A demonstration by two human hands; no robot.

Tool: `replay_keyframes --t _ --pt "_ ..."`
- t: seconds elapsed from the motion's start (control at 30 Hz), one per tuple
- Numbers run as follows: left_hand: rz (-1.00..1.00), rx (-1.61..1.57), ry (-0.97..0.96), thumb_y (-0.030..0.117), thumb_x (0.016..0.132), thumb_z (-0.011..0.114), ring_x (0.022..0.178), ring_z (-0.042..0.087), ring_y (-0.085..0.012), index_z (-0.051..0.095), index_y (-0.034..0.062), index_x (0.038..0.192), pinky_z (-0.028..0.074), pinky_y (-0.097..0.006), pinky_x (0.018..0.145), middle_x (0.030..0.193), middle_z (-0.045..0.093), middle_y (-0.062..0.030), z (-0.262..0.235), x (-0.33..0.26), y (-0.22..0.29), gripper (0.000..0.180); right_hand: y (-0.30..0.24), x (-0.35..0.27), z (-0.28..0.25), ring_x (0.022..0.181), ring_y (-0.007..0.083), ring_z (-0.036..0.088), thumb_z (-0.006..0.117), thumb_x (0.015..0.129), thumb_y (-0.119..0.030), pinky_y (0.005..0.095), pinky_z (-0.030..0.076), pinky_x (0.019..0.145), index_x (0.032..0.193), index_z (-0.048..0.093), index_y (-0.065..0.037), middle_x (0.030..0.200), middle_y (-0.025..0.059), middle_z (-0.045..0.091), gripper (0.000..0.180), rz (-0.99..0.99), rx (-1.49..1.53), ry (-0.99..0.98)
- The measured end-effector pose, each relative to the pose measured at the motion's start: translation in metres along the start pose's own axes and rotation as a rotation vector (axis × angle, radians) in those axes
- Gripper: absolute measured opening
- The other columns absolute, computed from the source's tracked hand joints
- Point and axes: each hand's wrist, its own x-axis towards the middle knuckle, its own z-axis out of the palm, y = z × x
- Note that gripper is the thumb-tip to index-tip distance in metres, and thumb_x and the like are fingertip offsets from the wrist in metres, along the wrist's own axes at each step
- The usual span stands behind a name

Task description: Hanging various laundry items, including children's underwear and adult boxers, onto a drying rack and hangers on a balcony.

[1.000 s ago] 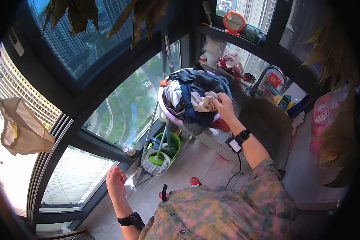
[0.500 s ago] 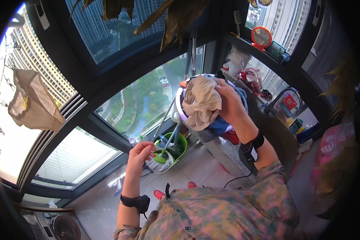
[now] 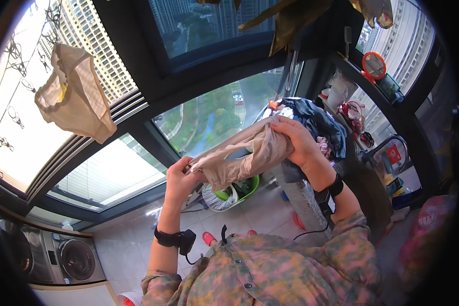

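A pair of beige underpants [image 3: 239, 162] is stretched out between my two hands, its waist opening facing up. My left hand [image 3: 182, 179] pinches one end of the waistband. At the other end, my right hand [image 3: 297, 140] grips the fabric, thumb and fingers closed on it. Behind my right hand lies a heap of laundry [image 3: 316, 122] with dark blue and pink pieces. Another pair of beige underpants [image 3: 79, 97] hangs from a clip line at the far left, apart from my hands.
A green mop bucket [image 3: 250, 189] with a mop stands on the tiled floor below the underpants. Wire clips [image 3: 15, 64] dangle at the left. An orange round mirror [image 3: 374, 65] rests on the right sill. Washing machines [image 3: 76, 259] stand at the lower left.
The beige underpants went from a crumpled bunch in my right hand to a spread piece held at both ends. My left hand has taken hold of it. The view has shifted left.
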Motion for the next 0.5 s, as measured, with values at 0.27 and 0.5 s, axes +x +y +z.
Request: replay_keyframes --t 0.27,0.5 --pt "-0.06 -0.605 -0.235 0.012 0.077 0.056 0.096 0.055 -0.0171 0.064 -0.0065 0.095 0.041 -0.028 0.089 0.096 0.058 -0.0073 -0.046 -0.025 0.002 0.027 0.019 0.014 -0.001 0.089 0.0192 0.066 0.056 0.094 -0.018 0.0343 0.054 0.082 0.105 0.062 -0.001 0.1 0.0096 0.067 0.022 0.158 0.153 0.125" --pt "0.212 -0.978 -0.348 0.039 0.078 0.061 0.068 0.056 -0.0241 0.051 0.0047 0.074 0.045 -0.04 0.084 0.073 0.055 -0.0064 -0.048 -0.044 0.016 0.036 0.052 0.024 -0.004 0.088 0.0174 0.067 0.055 0.096 -0.027 0.032 0.055 0.079 0.106 0.06 -0.002 0.101 0.0084 0.066 0.028 0.237 -0.011 -0.063"
